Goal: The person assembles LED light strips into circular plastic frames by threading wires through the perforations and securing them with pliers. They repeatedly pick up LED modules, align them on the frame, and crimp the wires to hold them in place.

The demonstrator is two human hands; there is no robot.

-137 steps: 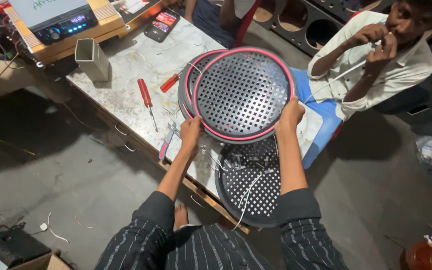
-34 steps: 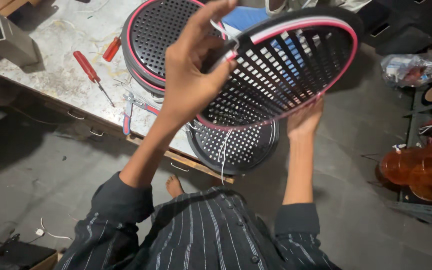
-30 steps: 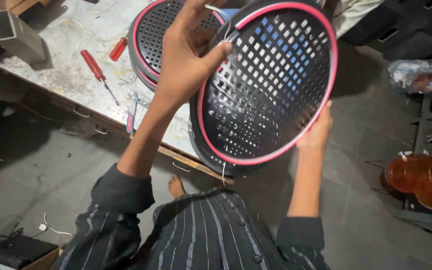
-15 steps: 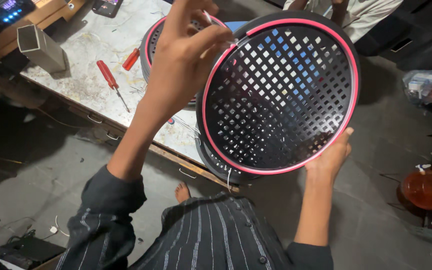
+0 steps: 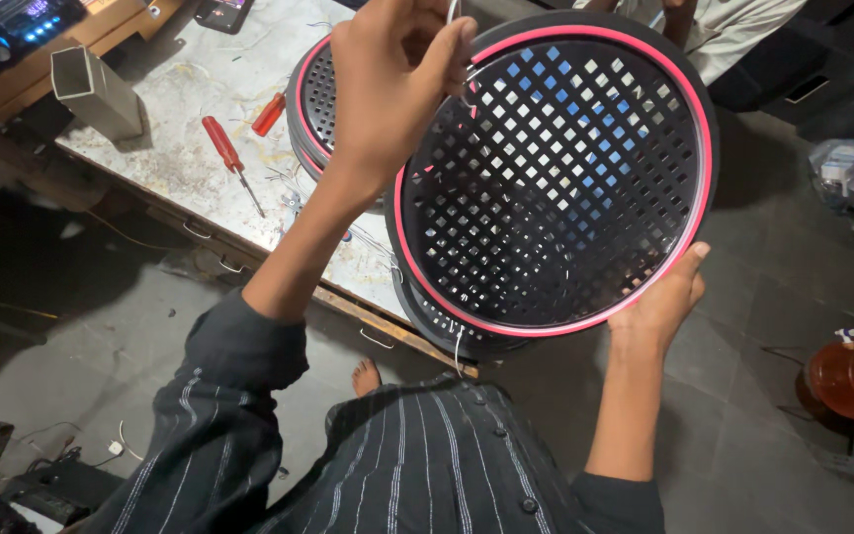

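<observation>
Change since earlier frames: the round grille, seen lying flat over the counter a few seconds ago, is now raised and turned up towards the camera; within the last second its face has been swung from a steep tilt to nearly full-on.
Meaning: the perforated face is judged to be under inspection or being worked at its upper rim, no longer resting on anything.
Left hand: closed in a pinch at the grille's upper-left rim, with a thin pale wire seemingly held between the fingertips.
Right hand: cupped under the lower-right rim, thumb laid along the red ring, the weight carried there.
Grille position: held in the air in front of the person, above the counter edge and the floor, well above the other grilles.
Orientation: being circular, no long axis is shown; the flat face is pointed up at the camera, tilted slightly back.
Nearby: a second grille is left on the counter behind the left hand, a third is partly hidden below; a red screwdriver and a grey box section are lying on the counter.
</observation>
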